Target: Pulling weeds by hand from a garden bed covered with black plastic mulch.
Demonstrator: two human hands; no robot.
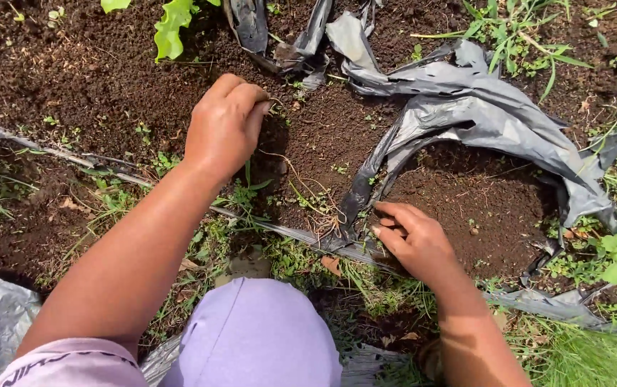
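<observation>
Grey plastic sheet [466,115] (torn) beside right hand [416,240].

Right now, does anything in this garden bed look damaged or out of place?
Yes: the grey plastic sheet is torn and crumpled, bunched around a patch of bare soil instead of lying flat. The right hand rests at its ragged edge; the left hand is closed over the soil, among thin roots.

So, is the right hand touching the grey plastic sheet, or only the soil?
Cannot tell. In the head view the right hand rests on the soil, its fingers at the edge of the grey plastic sheet, but no contact or gap shows plainly.
</observation>
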